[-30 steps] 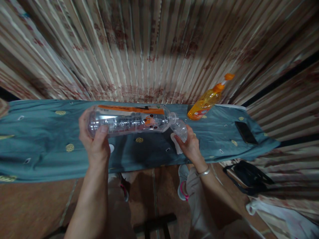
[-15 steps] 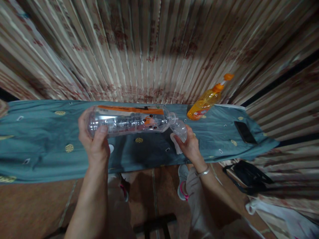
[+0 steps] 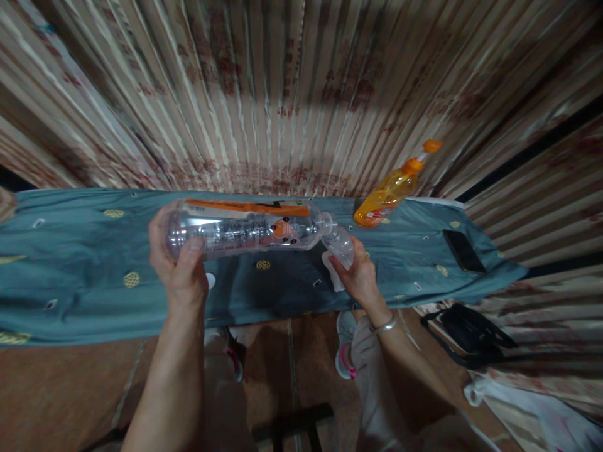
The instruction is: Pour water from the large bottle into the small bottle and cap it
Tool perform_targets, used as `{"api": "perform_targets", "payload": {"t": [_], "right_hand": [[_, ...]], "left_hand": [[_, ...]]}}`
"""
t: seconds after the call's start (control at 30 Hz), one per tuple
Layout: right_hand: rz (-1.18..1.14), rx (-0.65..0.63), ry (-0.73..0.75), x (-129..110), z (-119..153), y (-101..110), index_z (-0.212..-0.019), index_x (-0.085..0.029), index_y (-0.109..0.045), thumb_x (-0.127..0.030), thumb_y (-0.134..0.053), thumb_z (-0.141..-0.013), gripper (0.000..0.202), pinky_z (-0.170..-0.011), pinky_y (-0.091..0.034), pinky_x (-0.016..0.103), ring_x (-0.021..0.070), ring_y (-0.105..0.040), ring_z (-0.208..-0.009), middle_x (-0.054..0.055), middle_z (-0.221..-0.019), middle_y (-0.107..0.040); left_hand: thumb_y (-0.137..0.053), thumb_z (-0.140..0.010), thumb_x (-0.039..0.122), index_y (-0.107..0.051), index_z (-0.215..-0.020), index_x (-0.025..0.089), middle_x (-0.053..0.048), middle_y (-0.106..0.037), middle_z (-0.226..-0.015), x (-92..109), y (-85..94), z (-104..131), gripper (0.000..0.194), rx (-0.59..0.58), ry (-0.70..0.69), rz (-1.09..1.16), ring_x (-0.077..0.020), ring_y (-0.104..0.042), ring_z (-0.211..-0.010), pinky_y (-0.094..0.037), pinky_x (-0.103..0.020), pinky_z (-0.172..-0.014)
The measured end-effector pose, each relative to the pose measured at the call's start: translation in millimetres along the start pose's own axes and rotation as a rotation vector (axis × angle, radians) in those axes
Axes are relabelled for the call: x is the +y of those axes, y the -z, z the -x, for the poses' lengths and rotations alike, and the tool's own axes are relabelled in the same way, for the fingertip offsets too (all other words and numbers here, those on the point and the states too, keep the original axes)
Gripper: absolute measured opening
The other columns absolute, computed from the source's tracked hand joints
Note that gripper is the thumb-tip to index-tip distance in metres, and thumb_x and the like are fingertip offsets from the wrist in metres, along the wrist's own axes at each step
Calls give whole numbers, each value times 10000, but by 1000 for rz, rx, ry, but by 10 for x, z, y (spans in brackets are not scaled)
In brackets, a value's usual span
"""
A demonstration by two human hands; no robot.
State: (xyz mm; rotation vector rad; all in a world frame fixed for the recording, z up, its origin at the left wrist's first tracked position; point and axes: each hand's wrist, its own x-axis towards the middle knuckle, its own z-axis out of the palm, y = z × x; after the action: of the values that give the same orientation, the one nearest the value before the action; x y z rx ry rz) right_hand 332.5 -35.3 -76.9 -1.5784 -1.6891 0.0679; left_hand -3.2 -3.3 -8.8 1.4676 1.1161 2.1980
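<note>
My left hand (image 3: pixel 179 263) is wrapped around the base of a large clear plastic bottle (image 3: pixel 235 232) with an orange and white label. The bottle lies nearly level above the cloth, its neck pointing right. At its mouth is a small clear plastic container (image 3: pixel 340 243), tilted, gripped in my right hand (image 3: pixel 360 271); whether it is a cup or a little bottle I cannot tell. Something white and soft-looking, like a folded tissue (image 3: pixel 332 273), shows beside my right thumb. A white round disc, perhaps a cap (image 3: pixel 210 280), is partly hidden by my left wrist.
A bottle of orange liquid (image 3: pixel 384 198) with an orange pump top stands at the back right of the green patterned cloth (image 3: pixel 94 251). A black phone (image 3: pixel 463 250) lies farther right. Pleated curtains (image 3: pixel 282 94) hang behind; a black bag (image 3: pixel 471 329) is at the lower right.
</note>
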Motion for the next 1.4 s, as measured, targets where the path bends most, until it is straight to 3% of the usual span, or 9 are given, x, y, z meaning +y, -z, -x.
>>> {"api": "perform_targets", "payload": {"t": [0.2,0.47,1.4], "right_hand": [[2,3,13,1,0,2,-1399,-174,-511,-481,-644,-927,578,-958,-602,508,334,-720,-1153,185,-1271,-725],[-11,-14,-7,-4,-6,11,-1395,-170,-512,-455,-658,-904,586,-960,-605,504,332,-722,-1151,183,-1265,-729],[-5,-14,3,-13,-5,23,-1403,-159,-511,-472,-650,-914,597,-980,-592,505,334,-712,-1172,193,-1282,-718]], "left_hand": [[-773,-662,511,-696,-1261,257,-46,-712,-1265,9,-7,-6,655,14,18,36,-305,-660,-1222,-445,-552,-1166],[-630,-746,582,-597,-1346,249,-66,-670,-1353,-66,53,-1,687,-55,-20,-130,-321,-635,-1287,-461,-565,-1158],[-754,-635,583,-685,-1237,252,-68,-710,-1268,62,-31,-7,690,35,50,-15,-331,-657,-1230,-448,-563,-1150]]}}
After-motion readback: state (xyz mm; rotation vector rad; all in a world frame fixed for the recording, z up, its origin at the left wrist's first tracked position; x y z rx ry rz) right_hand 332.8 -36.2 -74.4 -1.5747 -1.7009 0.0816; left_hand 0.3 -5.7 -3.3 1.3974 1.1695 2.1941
